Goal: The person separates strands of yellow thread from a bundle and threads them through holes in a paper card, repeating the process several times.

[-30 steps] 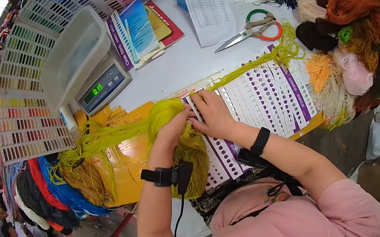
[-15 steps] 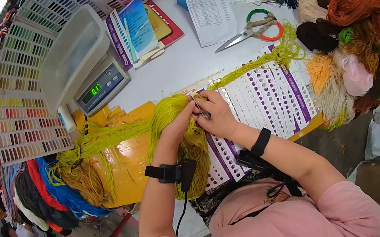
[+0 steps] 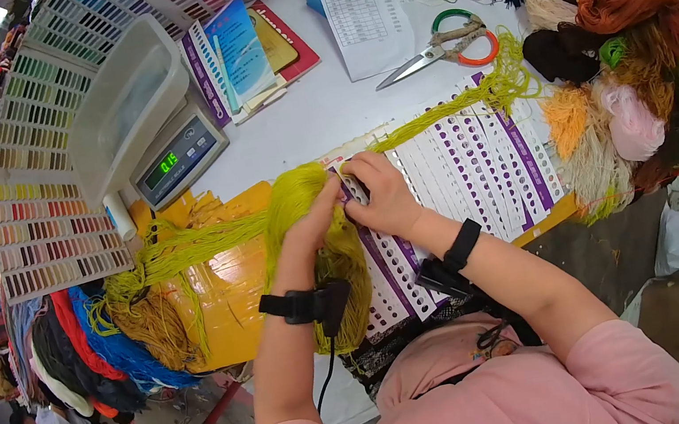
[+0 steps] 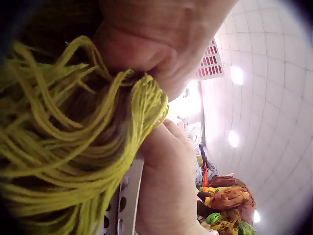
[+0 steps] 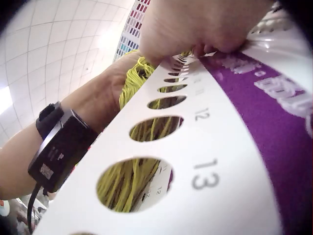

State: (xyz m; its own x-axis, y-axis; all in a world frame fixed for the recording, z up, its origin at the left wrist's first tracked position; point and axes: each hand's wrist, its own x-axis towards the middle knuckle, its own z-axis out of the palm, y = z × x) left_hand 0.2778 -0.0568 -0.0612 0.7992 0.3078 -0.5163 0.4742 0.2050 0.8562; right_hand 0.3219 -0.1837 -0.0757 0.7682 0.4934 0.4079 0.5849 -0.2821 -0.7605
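At a crowded worktop [image 3: 315, 117], a person's left hand [image 3: 311, 221] pinches a bunch of yellow-green yarn [image 3: 303, 209] while the right hand [image 3: 386, 195] grips the edge of a white punched card [image 3: 385, 267] with a purple stripe, holding it tilted up off the stack at the centre of the head view. The right wrist view shows the card's oval holes numbered 12 and 13, the yarn visible through them. The yarn lies across an orange board [image 3: 232, 293] and trails off toward 9 o'clock; a thinner strand runs toward 2 o'clock over more punched cards [image 3: 484, 161]. At 10 o'clock a scale [image 3: 178, 158] under a white tray [image 3: 123, 100] reads 0.15 in green digits. Scissors [image 3: 438, 52] with green and orange handles lie at 1 o'clock, beside a printed sheet [image 3: 354, 3]. Colour charts [image 3: 41, 199] line the 9 to 11 o'clock edge, and mixed skeins [image 3: 635, 46] pile up at 3 o'clock.
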